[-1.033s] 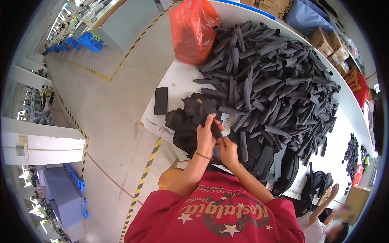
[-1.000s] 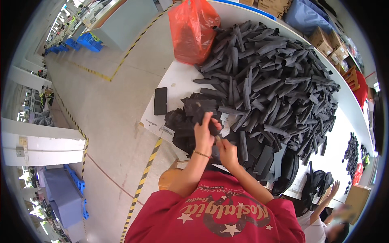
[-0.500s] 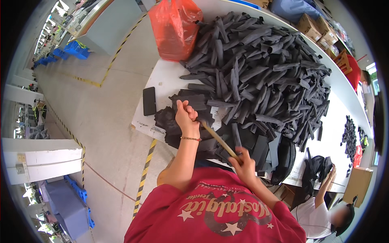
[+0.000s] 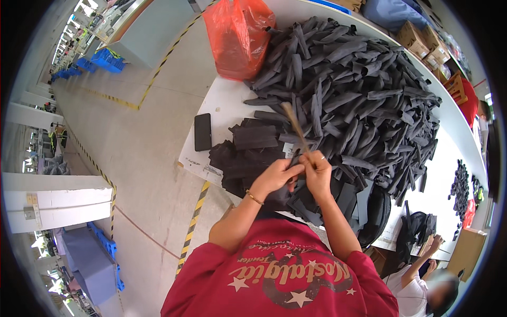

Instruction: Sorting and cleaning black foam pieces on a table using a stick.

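Note:
My right hand (image 4: pixel 318 171) is closed round the lower end of a thin wooden stick (image 4: pixel 294 124), which points up and away to the left. Close against it, my left hand (image 4: pixel 280 175) pinches a small dark fabric piece (image 4: pixel 296 157), mostly hidden by the fingers. Beneath and left of my hands lie flat black fabric pieces (image 4: pixel 254 137) in loose stacks. Beyond them spreads a big heap of dark grey fabric tubes (image 4: pixel 359 90).
A black phone (image 4: pixel 203 132) lies at the white table's (image 4: pixel 224 98) left edge. Behind it stands a red plastic bag (image 4: pixel 237 39). A black mesh item (image 4: pixel 376 214) is right of my hands. At lower right another person (image 4: pixel 414 288) handles black items.
My hands have come together; the right moved up and the left moved right and nearer. The stick now points up and away instead of toward my left hand.

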Demonstrator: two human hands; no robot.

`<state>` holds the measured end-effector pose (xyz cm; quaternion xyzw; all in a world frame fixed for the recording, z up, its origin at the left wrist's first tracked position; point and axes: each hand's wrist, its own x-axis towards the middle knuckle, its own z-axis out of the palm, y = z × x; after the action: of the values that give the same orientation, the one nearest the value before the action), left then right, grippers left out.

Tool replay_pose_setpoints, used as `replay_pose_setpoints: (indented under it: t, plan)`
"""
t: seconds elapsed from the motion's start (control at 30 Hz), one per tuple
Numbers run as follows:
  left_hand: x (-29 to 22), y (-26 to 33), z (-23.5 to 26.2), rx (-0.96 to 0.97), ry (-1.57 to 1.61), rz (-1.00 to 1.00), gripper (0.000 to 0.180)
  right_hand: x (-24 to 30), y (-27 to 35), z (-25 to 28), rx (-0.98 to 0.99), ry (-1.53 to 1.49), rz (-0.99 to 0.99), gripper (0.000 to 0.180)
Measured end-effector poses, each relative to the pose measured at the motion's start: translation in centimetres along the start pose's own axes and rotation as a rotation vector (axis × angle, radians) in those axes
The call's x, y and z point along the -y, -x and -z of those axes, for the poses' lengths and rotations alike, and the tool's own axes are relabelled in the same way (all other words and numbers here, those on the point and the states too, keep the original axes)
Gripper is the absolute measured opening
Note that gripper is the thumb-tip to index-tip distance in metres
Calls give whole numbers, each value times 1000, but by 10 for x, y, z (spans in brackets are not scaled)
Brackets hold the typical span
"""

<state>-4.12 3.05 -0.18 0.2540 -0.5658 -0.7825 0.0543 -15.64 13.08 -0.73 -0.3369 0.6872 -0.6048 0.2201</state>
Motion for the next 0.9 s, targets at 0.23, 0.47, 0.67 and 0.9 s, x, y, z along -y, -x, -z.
replay_pose_setpoints:
  t: [0.23, 0.47, 0.67, 0.9]
  plan:
    - [-1, -4, -40, -126, 95, -68, 33, 18, -71, -6, -429, -266, -94, 8]
    - [26, -14, 23, -467, -572, -350, 10, 22, -211, 120, -739, 92, 109, 27]
    - [39, -91, 137, -363, -1415, -232, 16, -15, -136, 85, -345, 349, -17, 29]
    - [41, -103, 136, -245, -1307, -276, 9, -41, -42, 77, 136, 596, 68, 17]
